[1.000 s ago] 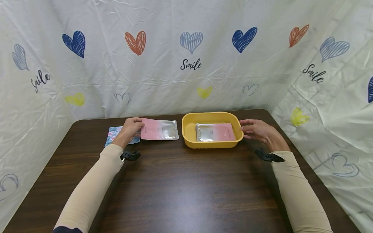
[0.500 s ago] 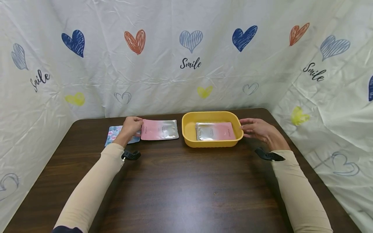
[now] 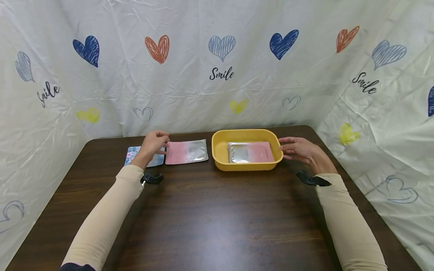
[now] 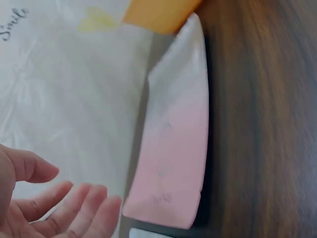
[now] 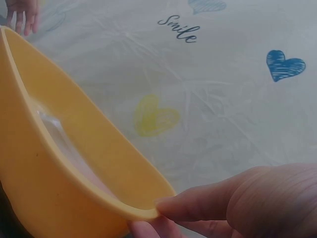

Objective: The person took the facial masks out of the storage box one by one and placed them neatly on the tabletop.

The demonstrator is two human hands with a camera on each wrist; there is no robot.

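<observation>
A rectangular pink-and-silver foil sachet (image 3: 187, 152) is positioned on the dark brown table (image 3: 217, 210), between the left hand (image 3: 152, 146) and the rounded rectangular yellow tray (image 3: 248, 166). The left hand is held half open, with nothing gripped; fingertip contact cannot be determined. The tray's rim is pinched by the right hand (image 3: 301, 150). A similar sachet (image 3: 251, 153) is contained inside. A blue floral packet (image 3: 156, 161) is partly hidden by the left hand.

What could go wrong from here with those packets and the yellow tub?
The pink-and-silver packet on the table looks thin and flat, so the left hand might fumble picking it up. That hand partly hides the floral packet in the head view and could brush it aside. The right hand pinches one end of the yellow tub; a tug might slide the packaging inside.
</observation>
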